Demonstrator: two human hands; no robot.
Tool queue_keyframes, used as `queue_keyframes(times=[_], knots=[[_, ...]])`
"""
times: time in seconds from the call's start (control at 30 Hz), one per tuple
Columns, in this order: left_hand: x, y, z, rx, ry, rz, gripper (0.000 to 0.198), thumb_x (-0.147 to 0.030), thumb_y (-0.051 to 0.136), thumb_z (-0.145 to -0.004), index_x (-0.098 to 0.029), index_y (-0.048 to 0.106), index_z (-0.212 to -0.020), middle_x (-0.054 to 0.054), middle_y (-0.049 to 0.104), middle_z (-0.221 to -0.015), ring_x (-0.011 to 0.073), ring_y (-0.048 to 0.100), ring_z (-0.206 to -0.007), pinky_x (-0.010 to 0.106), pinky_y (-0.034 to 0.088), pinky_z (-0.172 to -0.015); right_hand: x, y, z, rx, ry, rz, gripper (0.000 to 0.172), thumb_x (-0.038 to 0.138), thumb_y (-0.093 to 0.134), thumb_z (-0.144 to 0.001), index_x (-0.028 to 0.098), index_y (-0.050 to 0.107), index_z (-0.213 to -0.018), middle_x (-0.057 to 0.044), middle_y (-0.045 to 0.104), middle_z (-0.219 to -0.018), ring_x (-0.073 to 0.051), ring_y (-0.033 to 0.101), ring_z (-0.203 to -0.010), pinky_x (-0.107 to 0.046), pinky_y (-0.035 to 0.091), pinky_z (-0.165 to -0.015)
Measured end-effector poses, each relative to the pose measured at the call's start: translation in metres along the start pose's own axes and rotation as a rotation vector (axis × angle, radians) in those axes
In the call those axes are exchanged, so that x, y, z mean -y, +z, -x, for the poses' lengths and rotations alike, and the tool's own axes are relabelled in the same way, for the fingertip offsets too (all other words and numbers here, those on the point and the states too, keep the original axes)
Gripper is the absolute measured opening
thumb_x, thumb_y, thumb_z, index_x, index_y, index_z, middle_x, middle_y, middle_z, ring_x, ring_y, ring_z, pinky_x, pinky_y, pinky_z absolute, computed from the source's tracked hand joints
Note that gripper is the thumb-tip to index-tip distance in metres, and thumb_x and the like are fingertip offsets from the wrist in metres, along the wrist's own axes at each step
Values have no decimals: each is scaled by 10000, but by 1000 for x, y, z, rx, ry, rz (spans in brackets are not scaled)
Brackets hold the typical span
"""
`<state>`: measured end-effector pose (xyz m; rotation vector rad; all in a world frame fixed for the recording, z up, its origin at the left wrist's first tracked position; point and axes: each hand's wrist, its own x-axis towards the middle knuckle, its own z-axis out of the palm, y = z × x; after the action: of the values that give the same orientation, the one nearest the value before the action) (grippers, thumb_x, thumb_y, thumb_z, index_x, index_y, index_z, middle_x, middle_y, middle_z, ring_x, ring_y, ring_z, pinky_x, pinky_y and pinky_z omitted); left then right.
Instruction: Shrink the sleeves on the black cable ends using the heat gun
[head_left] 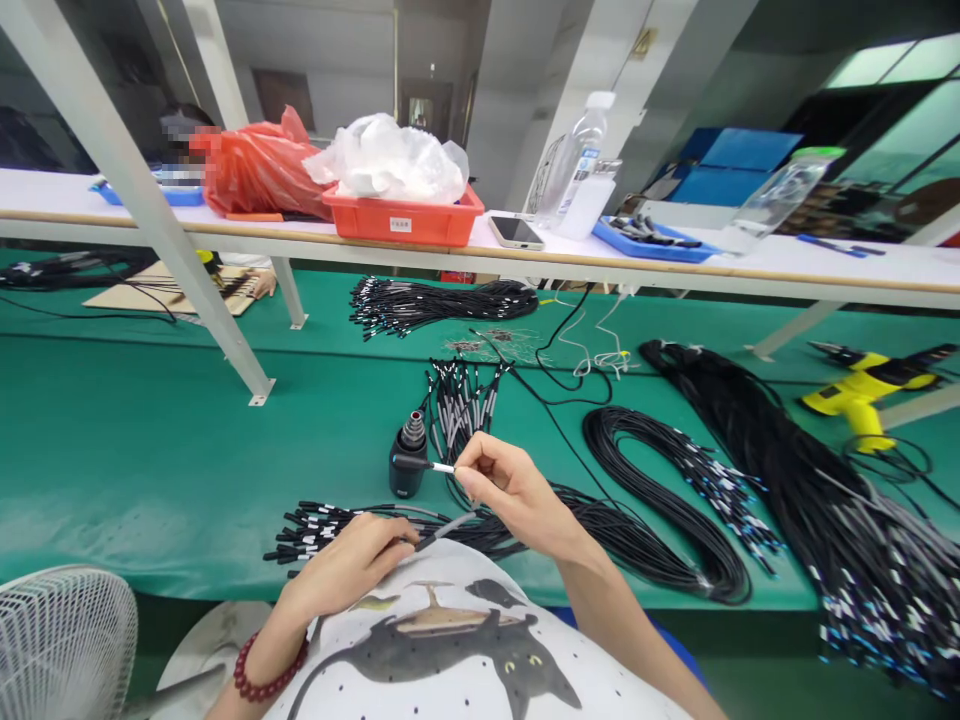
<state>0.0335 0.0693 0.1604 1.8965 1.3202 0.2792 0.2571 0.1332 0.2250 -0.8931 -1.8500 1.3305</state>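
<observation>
My right hand pinches a thin cable by its white sleeve, between thumb and forefinger. The cable's black end crosses in front of a black upright heat tool with a stepped metal nozzle; whether they touch I cannot tell. Low at the table's front edge, my left hand has its fingers closed over a grey-sleeved cable. Beneath and beside that hand lies a bundle of black cables with white-marked ends. Behind the heat tool is another bunch with grey sleeves.
Further cable bundles lie at the back, in a loop and at right. A yellow heat gun rests far right. Above runs a shelf with a red bin, phone and bottle. A fan stands lower left.
</observation>
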Motion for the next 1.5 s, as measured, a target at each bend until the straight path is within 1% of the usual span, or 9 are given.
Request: queue_keyframes(times=[0.1,0.3,0.43,0.7,0.8,0.9,1.03,1.27,1.5], knots=[[-1,0,1,-9,4,2,319,-386,375,-957,-259,641,-1078,12,672,-1079,202,561,-1015,318,425,-895,-1,-7,0,-51,9,-5,235,373,547,-910,176,522,-785,27,484,-670,-97,429,-600,-226,364,-548],[1,-2,3,6,-31,-92,249,-329,432,-928,-226,655,-962,18,679,-904,195,568,-899,311,420,-826,-2,-25,3,-205,27,-55,278,414,600,-868,186,503,-742,35,488,-612,-93,408,-554,-225,348,-519],[6,-1,5,-9,-12,-147,211,-270,433,-916,-215,636,-908,19,669,-902,190,568,-889,302,402,-798,-10,-39,6,-335,42,-92,274,406,624,-855,194,504,-730,43,502,-573,-91,410,-524,-223,336,-505],[-1,-2,5,10,6,-189,200,-233,402,-916,-204,573,-817,7,652,-839,181,569,-822,285,370,-722,-21,-61,12,-551,33,-314,252,346,697,-795,191,519,-706,76,411,-536,-66,335,-475,-215,362,-502],[1,-3,10,29,-9,-234,163,-197,421,-884,-203,556,-792,8,643,-824,184,570,-812,288,363,-714,-22,-79,17,-649,-14,-362,235,294,726,-766,184,536,-681,81,375,-524,-58,308,-469,-184,338,-472],[7,-6,16,5,-70,-277,160,-191,413,-877,-204,540,-780,13,636,-818,190,575,-813,292,362,-708,-20,-107,25,-785,-91,-443,245,223,716,-765,177,512,-638,85,327,-532,-49,280,-457,-150,315,-440],[16,-6,18,-35,-98,-301,170,-201,381,-898,-213,524,-807,17,630,-836,190,580,-821,294,370,-709,-20,-136,34,-835,-93,-641,249,202,601,-860,181,479,-644,88,267,-553,-52,244,-434,-138,347,-428],[27,-2,15,-47,-108,-339,125,-183,400,-891,-221,512,-850,13,629,-847,193,576,-818,300,356,-713,-25,-139,43,-842,-27,-964,284,108,452,-934,169,451,-657,90,306,-543,-28,309,-411,-109,398,-450],[30,2,18,-34,-152,-337,116,-190,409,-882,-224,515,-851,10,630,-840,195,579,-821,297,339,-701,-30,-151,70,-1091,-3,-1060,339,13,342,-909,178,324,-613,88,345,-519,-21,359,-367,-115,426,-430]])
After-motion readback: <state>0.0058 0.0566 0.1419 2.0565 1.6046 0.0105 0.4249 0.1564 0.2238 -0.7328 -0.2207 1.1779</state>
